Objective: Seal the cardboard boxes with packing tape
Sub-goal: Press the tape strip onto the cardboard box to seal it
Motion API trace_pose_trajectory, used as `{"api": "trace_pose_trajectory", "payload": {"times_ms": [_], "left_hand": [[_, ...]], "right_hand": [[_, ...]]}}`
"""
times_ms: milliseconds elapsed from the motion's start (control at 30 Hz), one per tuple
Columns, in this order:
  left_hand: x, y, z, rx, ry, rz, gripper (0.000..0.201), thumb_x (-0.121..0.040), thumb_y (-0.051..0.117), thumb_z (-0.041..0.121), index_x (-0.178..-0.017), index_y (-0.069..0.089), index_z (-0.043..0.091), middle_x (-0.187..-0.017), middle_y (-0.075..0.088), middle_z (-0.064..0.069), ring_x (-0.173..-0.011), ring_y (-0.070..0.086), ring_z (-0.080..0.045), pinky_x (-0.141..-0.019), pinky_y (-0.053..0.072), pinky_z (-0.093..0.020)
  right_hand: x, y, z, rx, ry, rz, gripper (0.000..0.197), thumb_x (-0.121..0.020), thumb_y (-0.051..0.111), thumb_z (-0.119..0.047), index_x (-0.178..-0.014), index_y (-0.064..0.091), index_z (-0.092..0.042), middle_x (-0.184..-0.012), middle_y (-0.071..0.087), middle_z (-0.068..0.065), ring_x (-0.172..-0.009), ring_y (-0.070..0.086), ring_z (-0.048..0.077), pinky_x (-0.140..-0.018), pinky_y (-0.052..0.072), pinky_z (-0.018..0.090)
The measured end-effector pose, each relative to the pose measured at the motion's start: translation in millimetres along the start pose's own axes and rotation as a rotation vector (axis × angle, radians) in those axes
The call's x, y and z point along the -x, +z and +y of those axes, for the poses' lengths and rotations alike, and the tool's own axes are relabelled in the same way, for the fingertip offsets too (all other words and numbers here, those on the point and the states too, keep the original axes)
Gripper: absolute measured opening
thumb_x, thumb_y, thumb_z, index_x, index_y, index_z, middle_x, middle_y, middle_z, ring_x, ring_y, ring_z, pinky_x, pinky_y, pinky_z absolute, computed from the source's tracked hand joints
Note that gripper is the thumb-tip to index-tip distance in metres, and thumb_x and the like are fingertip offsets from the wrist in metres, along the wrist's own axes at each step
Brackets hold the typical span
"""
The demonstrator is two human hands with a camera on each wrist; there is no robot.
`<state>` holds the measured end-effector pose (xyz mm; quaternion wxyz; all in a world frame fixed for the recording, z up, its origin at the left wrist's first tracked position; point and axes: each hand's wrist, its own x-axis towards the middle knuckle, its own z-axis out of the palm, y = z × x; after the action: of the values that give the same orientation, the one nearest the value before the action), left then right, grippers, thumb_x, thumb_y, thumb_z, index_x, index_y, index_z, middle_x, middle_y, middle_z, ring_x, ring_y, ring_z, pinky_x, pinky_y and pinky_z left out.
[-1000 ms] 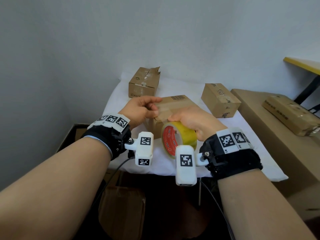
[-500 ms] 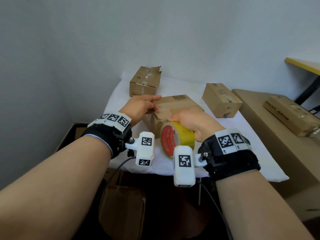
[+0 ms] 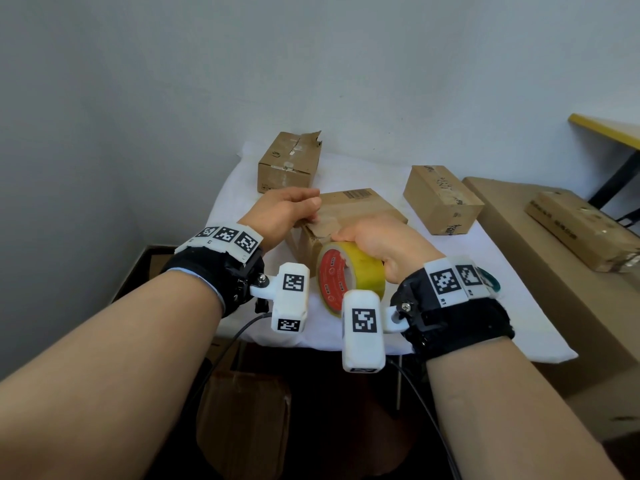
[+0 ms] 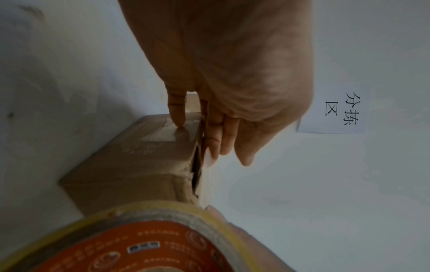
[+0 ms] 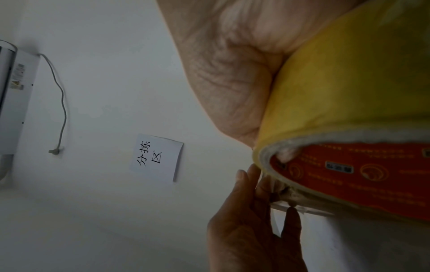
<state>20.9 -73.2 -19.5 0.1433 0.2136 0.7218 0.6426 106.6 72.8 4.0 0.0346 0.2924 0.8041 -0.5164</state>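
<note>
1. The right hand [image 3: 381,247] is curled over the top of the tape roll [image 3: 349,275], gripping it at the near end of the box [image 3: 356,216]. Its thumb cannot be made out. If the roll tips or is pulled off line, the tape may well run crooked or wrinkle across the seam.
2. The left hand [image 3: 282,216] lies over the box's near left top edge. In the left wrist view its thumb [image 4: 178,114] presses a shiny tape patch on one face while the straight fingers [image 4: 218,139] lie flat along the adjoining face. If that thumb lifts too early, the tape end would likely peel away.
3. A dark gap shows at the box's corner in the left wrist view, so the flap looks not fully shut. Taping over it could leave the box loosely sealed.
4. The box sits on the white cloth [image 3: 512,306] in the middle of the table. Two more boxes stand behind it, a torn one [image 3: 289,164] at the back left and one [image 3: 441,199] at the right, both apparently waiting.
</note>
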Motion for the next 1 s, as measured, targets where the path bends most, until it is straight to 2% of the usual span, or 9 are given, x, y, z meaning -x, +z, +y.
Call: {"api": "trace_pose_trajectory", "payload": {"times_ms": [33, 133, 200, 367, 533, 767, 867, 1000], "left_hand": [[-0.3, -0.3, -0.5, -0.006, -0.001, -0.006, 0.039, -0.097, 0.061, 0.016, -0.136, 0.058, 0.011, -0.088, 0.069, -0.001, -0.068, 0.065, 0.007, -0.061, 0.044, -0.002], [-2.3, -1.0, -3.8, -0.017, -0.002, -0.033, 0.049, -0.091, 0.069, 0.01, -0.139, 0.056, 0.011, -0.09, 0.064, -0.001, -0.082, 0.066, -0.004, -0.083, 0.05, -0.011], [-2.6, -1.1, -4.6, -0.02, -0.005, -0.041, 0.052, -0.089, 0.071, 0.008, -0.139, 0.056, 0.012, -0.089, 0.059, -0.002, -0.084, 0.064, -0.007, -0.088, 0.05, -0.014], [-2.1, -1.3, -3.2, -0.042, 0.01, -0.035, 0.051, -0.09, 0.071, 0.011, -0.139, 0.056, 0.013, -0.096, 0.059, -0.005, -0.085, 0.063, -0.008, -0.085, 0.05, -0.012], [-2.0, -0.6, -3.2, -0.046, 0.007, -0.039, 0.052, -0.089, 0.071, 0.009, -0.139, 0.055, 0.012, -0.091, 0.055, -0.003, -0.084, 0.062, -0.008, -0.087, 0.05, -0.013], [-3.1, -1.1, -4.5, -0.038, 0.0, -0.044, 0.054, -0.088, 0.072, 0.007, -0.139, 0.055, 0.01, -0.088, 0.058, -0.003, -0.09, 0.063, -0.013, -0.096, 0.049, -0.021], [-3.6, -1.0, -5.2, -0.041, 0.001, -0.046, 0.056, -0.086, 0.073, 0.002, -0.139, 0.054, 0.009, -0.078, 0.063, 0.004, -0.082, 0.065, -0.008, -0.089, 0.049, -0.014], [-3.4, -0.5, -5.2, -0.071, 0.012, -0.047, 0.063, -0.083, 0.075, -0.002, -0.141, 0.052, 0.009, -0.08, 0.066, 0.004, -0.079, 0.065, -0.004, -0.073, 0.046, -0.002]], "right_hand": [[-0.3, 0.4, 0.1, -0.004, 0.001, -0.003, 0.023, -0.084, 0.078, -0.024, -0.1, 0.07, -0.01, -0.102, 0.075, 0.014, -0.095, 0.073, 0.034, -0.093, 0.058, 0.053], [-0.4, 1.3, -0.3, -0.005, 0.0, -0.006, 0.024, -0.084, 0.079, -0.024, -0.101, 0.07, -0.009, -0.1, 0.076, 0.015, -0.094, 0.074, 0.034, -0.093, 0.058, 0.053], [-0.4, 2.3, -0.6, -0.002, 0.0, -0.002, 0.025, -0.083, 0.079, -0.024, -0.101, 0.071, -0.009, -0.1, 0.076, 0.015, -0.093, 0.074, 0.034, -0.093, 0.058, 0.054], [-1.0, 3.3, -0.1, -0.003, -0.001, 0.007, 0.026, -0.083, 0.079, -0.025, -0.102, 0.07, -0.01, -0.1, 0.075, 0.014, -0.093, 0.073, 0.034, -0.093, 0.058, 0.053], [-0.6, 3.1, 0.4, 0.0, -0.005, 0.012, 0.025, -0.083, 0.079, -0.025, -0.101, 0.07, -0.01, -0.101, 0.075, 0.014, -0.095, 0.073, 0.034, -0.094, 0.057, 0.053], [-0.3, 3.6, 0.5, 0.014, -0.015, 0.014, 0.023, -0.084, 0.079, -0.026, -0.098, 0.07, -0.011, -0.1, 0.075, 0.013, -0.094, 0.073, 0.033, -0.094, 0.057, 0.052], [0.3, 3.1, 0.5, 0.008, -0.007, 0.013, 0.024, -0.084, 0.079, -0.024, -0.1, 0.07, -0.009, -0.099, 0.075, 0.013, -0.093, 0.073, 0.032, -0.093, 0.058, 0.052], [1.4, 3.2, -0.5, 0.022, 0.001, 0.012, 0.027, -0.083, 0.08, -0.027, -0.1, 0.07, -0.009, -0.099, 0.075, 0.014, -0.093, 0.073, 0.033, -0.093, 0.058, 0.052]]}}
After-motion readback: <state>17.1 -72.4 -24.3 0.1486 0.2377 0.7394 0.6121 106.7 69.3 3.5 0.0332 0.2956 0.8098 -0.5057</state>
